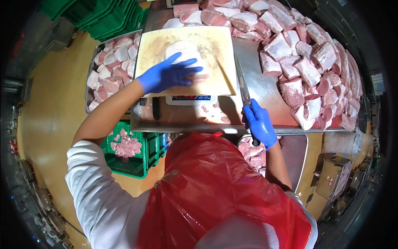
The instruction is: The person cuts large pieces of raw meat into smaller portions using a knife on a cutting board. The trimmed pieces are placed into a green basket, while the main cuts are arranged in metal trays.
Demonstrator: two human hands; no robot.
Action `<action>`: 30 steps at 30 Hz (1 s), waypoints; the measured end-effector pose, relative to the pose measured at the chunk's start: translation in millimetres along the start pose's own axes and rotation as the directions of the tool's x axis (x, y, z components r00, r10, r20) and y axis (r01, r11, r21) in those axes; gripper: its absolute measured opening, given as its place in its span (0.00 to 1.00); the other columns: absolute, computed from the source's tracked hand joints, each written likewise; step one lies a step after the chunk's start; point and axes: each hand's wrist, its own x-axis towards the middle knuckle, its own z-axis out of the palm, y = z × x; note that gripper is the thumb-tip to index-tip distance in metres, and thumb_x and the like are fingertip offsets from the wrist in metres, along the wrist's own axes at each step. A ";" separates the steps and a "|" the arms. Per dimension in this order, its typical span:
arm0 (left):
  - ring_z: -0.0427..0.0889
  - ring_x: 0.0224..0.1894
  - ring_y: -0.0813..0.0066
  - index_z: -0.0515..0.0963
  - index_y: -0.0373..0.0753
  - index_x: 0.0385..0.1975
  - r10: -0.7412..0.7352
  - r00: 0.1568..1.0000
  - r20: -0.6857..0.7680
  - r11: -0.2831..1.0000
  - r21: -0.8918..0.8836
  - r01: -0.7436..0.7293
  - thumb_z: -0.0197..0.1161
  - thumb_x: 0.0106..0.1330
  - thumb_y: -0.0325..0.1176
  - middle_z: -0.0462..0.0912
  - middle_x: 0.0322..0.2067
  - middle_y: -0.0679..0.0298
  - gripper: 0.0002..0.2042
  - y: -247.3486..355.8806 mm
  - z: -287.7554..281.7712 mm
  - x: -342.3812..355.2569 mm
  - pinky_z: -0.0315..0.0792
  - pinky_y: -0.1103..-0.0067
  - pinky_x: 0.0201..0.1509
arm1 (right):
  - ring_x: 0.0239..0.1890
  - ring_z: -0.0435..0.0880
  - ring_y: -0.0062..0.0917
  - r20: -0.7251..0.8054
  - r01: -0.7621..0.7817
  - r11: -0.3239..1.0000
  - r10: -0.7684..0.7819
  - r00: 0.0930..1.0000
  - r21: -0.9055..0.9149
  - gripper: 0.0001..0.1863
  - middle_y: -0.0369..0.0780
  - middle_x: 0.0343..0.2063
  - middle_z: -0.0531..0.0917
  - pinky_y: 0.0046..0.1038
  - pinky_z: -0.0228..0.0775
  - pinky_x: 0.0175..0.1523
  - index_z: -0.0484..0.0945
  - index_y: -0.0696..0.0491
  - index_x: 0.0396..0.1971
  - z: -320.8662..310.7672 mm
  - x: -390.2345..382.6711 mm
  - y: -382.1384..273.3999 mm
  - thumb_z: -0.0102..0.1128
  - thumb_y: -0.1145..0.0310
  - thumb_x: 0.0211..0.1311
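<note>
My left hand (171, 75), in a blue glove, lies over a piece of pork (182, 50) on the white cutting board (153, 43). Its fingers are spread and partly cover the meat, whose pale fat side is washed out by bright light. In my right hand (260, 123), also gloved in blue, is a long knife (242, 81) with a dark handle. The blade points away from me, just off the board's right edge. A scale (191, 100) with a lit display shows from beneath the board's near edge.
Pork pieces (309, 70) heap up along the table's far and right sides. A metal tub (89, 89) of cut pork stands left of the board. Below are a green crate (141, 164) with trimmings and another tray of meat (253, 155). Green crates (110, 20) stack at far left.
</note>
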 end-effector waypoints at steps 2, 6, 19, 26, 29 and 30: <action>0.68 0.69 0.60 0.82 0.49 0.50 -0.036 0.998 -0.059 0.976 0.213 0.048 0.65 0.59 0.34 0.70 0.65 0.51 0.17 19.2 -36.7 -28.6 0.64 0.57 0.70 | 0.18 0.77 0.20 -0.004 0.002 0.998 -0.002 1.000 -0.070 0.10 0.39 0.19 0.79 0.28 0.69 0.26 0.72 0.57 0.36 9.5 -11.0 22.9 0.52 0.65 0.75; 0.79 0.58 0.55 0.81 0.38 0.50 -0.666 0.594 -0.452 0.746 -0.390 0.540 0.66 0.56 0.23 0.77 0.58 0.50 0.19 68.6 23.8 -81.3 0.76 0.69 0.58 | 0.19 0.79 0.39 0.051 0.218 0.941 -0.212 0.976 -0.260 0.07 0.48 0.18 0.79 0.39 0.70 0.27 0.71 0.57 0.40 42.2 -1.9 30.3 0.52 0.68 0.74; 0.82 0.28 0.61 0.80 0.37 0.32 -0.707 0.011 -0.707 0.616 -0.609 0.500 0.68 0.53 0.22 0.82 0.30 0.57 0.07 85.8 63.6 -30.6 0.78 0.71 0.35 | 0.32 0.85 0.51 0.274 0.515 0.579 -0.454 0.848 -0.632 0.14 0.56 0.28 0.83 0.46 0.78 0.38 0.67 0.64 0.43 171.1 103.4 -110.8 0.55 0.70 0.64; 0.82 0.29 0.59 0.80 0.35 0.33 -0.723 -0.061 -0.688 0.579 -0.651 0.491 0.67 0.56 0.23 0.81 0.30 0.55 0.06 83.9 75.3 -45.7 0.76 0.68 0.34 | 0.32 0.85 0.51 0.480 0.464 0.381 -0.059 0.875 -0.800 0.13 0.56 0.28 0.83 0.48 0.78 0.37 0.67 0.63 0.44 98.4 37.3 -46.0 0.52 0.70 0.66; 0.82 0.30 0.56 0.79 0.35 0.33 -0.808 -0.183 -0.561 0.409 -0.756 0.512 0.67 0.57 0.25 0.81 0.30 0.53 0.06 77.7 72.5 -59.1 0.76 0.67 0.35 | 0.31 0.85 0.51 0.493 0.441 0.376 0.051 0.869 -0.815 0.13 0.56 0.27 0.83 0.48 0.77 0.35 0.67 0.63 0.44 61.4 11.2 -82.6 0.52 0.71 0.65; 0.82 0.31 0.54 0.79 0.35 0.33 -0.795 -0.177 -0.580 0.471 -0.775 0.422 0.68 0.58 0.27 0.81 0.30 0.51 0.07 81.6 55.7 -52.3 0.75 0.67 0.36 | 0.30 0.85 0.51 0.490 0.429 0.400 0.059 0.870 -0.810 0.13 0.56 0.26 0.83 0.48 0.77 0.35 0.67 0.63 0.44 57.0 6.8 -90.1 0.52 0.71 0.65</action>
